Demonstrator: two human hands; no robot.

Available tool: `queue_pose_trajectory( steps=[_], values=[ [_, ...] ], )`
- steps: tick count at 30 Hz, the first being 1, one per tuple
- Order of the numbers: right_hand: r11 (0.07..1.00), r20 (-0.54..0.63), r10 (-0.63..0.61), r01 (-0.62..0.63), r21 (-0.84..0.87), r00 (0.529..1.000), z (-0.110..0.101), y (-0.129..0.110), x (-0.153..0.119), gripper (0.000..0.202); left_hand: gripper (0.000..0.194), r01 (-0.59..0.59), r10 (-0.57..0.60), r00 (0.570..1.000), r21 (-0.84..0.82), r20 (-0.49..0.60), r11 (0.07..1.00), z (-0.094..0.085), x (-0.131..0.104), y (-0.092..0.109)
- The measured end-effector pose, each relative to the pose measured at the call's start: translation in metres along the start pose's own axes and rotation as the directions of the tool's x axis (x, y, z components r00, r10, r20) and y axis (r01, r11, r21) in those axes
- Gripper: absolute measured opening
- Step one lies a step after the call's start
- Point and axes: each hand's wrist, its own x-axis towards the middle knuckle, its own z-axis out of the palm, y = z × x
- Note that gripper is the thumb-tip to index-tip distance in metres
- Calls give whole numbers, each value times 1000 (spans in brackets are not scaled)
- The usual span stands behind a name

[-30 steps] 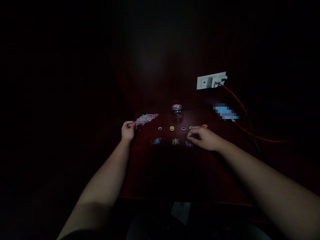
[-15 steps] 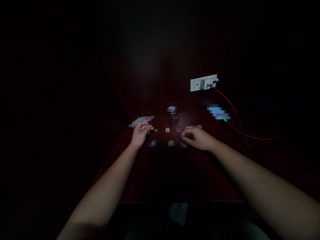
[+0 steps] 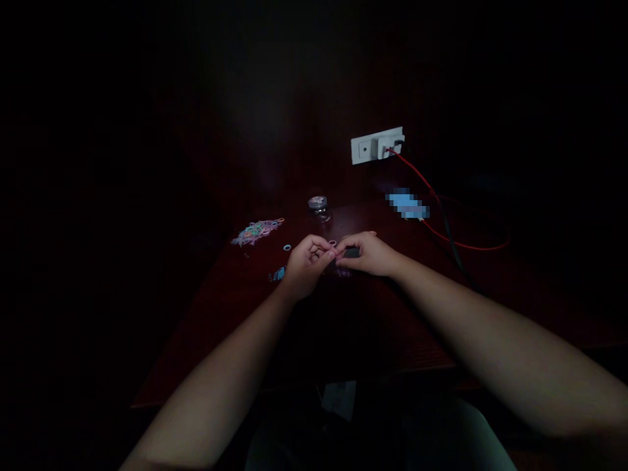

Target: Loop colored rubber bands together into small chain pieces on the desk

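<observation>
My left hand (image 3: 309, 265) and my right hand (image 3: 370, 255) meet above the dark red table, fingertips touching. Thumb and forefinger of each are pinched together; whatever lies between them is too small to make out. Beside my left hand sit a small blue pile of elastic bands (image 3: 279, 273) and a single pale blue ring (image 3: 287, 248). A pink ring (image 3: 332, 243) shows just beyond the fingertips. Beneath my right hand is a dim purple pile of bands (image 3: 343, 273). Another pinkish ring (image 3: 373, 233) peeks out behind that hand. My left hand hides the yellow bands.
A mixed heap of coloured elastic bands (image 3: 258, 231) lies at the table's far left. A clear lidded jar (image 3: 318, 208) stands at the back. On the right are a blurred-out blue device (image 3: 407, 204), a red cable (image 3: 466, 247) and a wall socket (image 3: 377, 145) with a plug.
My left hand has moved right, away from the mixed heap, to meet my right hand. The yellow ring and yellow pile are now covered. The whole view has shifted slightly.
</observation>
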Motion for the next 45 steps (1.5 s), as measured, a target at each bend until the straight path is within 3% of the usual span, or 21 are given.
queue_pose_trajectory(
  steps=[8,22,26,30,34,45],
  values=[
    [997,14,71,-70,-33,997,-2,0,-1,21,19,14,-13,999,23,-41,1000,-5,0,-7],
    [1000,-19,26,-26,-16,999,-3,3,-1,20,15,-11,27,983,85,-181,996,-9,0,-9],
    [998,-17,29,-30,-52,999,-3,1,-1,19,25,-3,20,996,184,-89,983,-12,-2,-6],
    [997,6,22,-21,-78,1000,-3,-3,-2,22,28,-69,62,998,306,31,949,-12,-3,-1],
    [996,13,8,-6,-91,1000,-2,-6,-2,22,15,-52,50,999,370,14,927,-14,-3,-5],
    [992,-65,-24,16,-122,998,-3,-10,-2,14,14,-3,20,998,309,-53,951,-14,-2,-6]
  ],
)
